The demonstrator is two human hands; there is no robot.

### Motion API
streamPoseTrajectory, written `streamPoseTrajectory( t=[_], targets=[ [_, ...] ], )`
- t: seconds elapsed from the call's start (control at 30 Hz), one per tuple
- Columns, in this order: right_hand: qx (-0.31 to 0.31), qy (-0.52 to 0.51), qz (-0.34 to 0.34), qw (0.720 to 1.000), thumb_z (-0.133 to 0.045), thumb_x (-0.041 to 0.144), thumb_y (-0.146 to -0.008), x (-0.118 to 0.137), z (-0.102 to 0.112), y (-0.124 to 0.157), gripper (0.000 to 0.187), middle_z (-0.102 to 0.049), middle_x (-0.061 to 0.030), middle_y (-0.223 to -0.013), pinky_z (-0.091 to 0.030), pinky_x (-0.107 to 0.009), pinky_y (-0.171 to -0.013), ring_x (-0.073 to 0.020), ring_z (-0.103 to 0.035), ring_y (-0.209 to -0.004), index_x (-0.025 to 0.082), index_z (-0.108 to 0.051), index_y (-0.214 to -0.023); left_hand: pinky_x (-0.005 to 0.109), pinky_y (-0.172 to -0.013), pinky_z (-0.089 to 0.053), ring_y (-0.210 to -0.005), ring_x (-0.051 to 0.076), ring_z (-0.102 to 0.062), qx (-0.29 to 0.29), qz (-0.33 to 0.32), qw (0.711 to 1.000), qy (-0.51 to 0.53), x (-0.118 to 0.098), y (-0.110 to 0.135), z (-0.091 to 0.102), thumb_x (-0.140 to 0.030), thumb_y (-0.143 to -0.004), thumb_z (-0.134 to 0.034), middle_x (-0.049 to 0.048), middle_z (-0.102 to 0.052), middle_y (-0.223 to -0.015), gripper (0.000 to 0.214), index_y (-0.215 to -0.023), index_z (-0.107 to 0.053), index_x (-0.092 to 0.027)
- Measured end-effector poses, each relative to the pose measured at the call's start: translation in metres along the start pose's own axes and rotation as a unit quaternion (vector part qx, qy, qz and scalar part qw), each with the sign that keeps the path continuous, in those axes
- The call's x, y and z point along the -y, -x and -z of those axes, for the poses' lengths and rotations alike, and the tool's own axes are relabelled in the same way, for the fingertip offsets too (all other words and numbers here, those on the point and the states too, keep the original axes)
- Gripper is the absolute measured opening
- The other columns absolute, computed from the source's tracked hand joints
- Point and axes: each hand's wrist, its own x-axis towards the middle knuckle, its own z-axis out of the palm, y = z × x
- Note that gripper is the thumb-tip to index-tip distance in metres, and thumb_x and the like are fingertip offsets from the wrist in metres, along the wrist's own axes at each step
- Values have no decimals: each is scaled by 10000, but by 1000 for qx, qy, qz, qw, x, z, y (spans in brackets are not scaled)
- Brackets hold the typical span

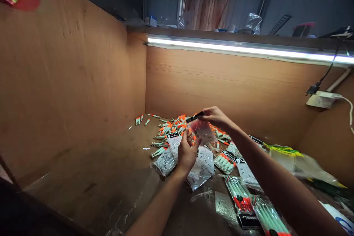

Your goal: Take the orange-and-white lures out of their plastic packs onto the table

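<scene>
Pinched between both hands, left point(187, 152) and right point(214, 116), a clear bag point(203, 131) is held open; filled packs point(243, 199) lie done, loose lures point(168, 127) remain on the counter point(91, 177).

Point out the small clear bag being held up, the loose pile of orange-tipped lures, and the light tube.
small clear bag point(203, 132), head view, its crinkled middle.
loose lure pile point(169, 127), head view, pile centre.
light tube point(235, 48), head view, mid-length.

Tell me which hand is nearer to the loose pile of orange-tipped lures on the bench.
Left. The left hand sits low at the near edge of the lure pile, beside the clear bag. The right hand pinches the bag's black top, raised above the pile's right side.
</scene>
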Motion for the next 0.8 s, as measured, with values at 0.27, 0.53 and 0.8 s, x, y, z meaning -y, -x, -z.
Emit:
streamPoseTrajectory(
  t=[0.27,0.53,0.8],
  targets=[
    [-404,2,39,914,-676,384,-630,-35,39,-87,248,-610,6,-621,-365,-248,-577,-138,-512,-620,145,-676,-696,449,-1169,-369,-1400,283,-476,-44,-19,995,-86,7,1,0,-442,-946,-583,179,-506,-1493,581,-1459,-431,-215],
    [-458,-106,32,882,-650,338,-707,-47,45,-103,205,-578,20,-701,-361,-203,-551,-91,-457,-612,167,-618,-814,447,-1167,-340,-1384,287,-459,-46,-32,994,-98,-7,10,-1,-402,-969,-559,162,-486,-1486,516,-1440,-438,-228],
    [-153,-96,-138,974,-766,348,-683,-84,-4,1,258,-581,-8,-612,-452,-244,-523,-117,-520,-537,154,-613,-759,413,-1094,-383,-1251,274,-529,69,-229,934,-264,-30,27,-8,-236,-963,-537,116,-609,-1284,342,-1304,-570,-238]
  ],
)
